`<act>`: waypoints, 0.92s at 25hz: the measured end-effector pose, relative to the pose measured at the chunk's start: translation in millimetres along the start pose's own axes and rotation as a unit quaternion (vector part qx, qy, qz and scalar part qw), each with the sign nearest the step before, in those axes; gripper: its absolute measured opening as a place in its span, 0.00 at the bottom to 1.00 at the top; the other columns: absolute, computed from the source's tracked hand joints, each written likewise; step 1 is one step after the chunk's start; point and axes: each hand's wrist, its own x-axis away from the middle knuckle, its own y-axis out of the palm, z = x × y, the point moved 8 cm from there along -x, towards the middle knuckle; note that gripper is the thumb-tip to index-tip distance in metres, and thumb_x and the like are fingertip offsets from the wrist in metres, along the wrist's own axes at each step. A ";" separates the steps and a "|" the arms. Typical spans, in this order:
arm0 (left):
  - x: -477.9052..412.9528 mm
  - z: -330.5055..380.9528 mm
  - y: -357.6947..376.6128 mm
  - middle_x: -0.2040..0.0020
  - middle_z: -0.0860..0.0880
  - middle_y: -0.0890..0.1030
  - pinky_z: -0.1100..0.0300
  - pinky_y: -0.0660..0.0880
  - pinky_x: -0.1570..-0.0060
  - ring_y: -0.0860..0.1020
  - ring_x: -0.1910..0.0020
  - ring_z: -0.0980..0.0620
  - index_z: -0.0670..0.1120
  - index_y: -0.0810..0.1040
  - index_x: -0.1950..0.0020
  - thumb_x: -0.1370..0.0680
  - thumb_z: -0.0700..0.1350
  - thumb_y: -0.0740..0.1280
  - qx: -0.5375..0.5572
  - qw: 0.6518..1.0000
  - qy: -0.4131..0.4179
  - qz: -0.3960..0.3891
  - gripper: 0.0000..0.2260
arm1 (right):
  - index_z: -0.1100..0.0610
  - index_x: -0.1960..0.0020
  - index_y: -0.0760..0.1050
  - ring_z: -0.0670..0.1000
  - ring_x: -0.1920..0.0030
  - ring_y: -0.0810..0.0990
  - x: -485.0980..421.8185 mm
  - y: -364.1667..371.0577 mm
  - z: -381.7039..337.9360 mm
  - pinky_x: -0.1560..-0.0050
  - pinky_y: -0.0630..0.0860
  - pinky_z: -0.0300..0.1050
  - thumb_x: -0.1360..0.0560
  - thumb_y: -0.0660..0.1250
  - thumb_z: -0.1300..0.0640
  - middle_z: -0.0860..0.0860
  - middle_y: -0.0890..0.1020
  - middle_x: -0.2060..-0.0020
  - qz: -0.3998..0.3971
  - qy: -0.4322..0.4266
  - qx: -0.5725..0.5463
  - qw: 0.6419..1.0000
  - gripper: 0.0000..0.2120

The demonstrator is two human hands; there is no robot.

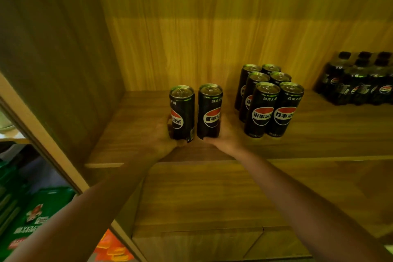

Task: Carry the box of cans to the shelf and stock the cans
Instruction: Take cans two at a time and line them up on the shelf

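Observation:
Both arms reach into a wooden shelf (131, 134). My left hand (163, 140) grips a tall black cola can (182, 112) near its base. Beside it, my right hand (226, 134) grips a second black can (210, 111). Both cans are upright, side by side, low over the shelf board; I cannot tell whether they touch it. To their right stands a tight block of several identical black cans (270, 102) in two columns. The box is not in view.
A shrink-wrapped pack of dark bottles (359, 81) stands at the shelf's right end. The shelf's side wall (55, 66) rises on the left. Green cartons (32, 215) and an orange pack (112, 249) lie lower left, outside the shelf.

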 end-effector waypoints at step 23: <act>-37.3 -6.9 6.4 0.27 0.42 0.62 0.44 0.53 0.28 0.58 0.27 0.42 0.47 0.59 0.27 0.28 0.67 0.58 -0.347 0.932 0.047 0.097 0.36 | 0.58 0.36 0.70 0.57 0.35 0.71 -45.5 6.1 19.6 0.38 0.66 0.49 0.28 0.61 0.37 0.57 0.76 0.38 0.095 -0.022 0.301 0.949 0.30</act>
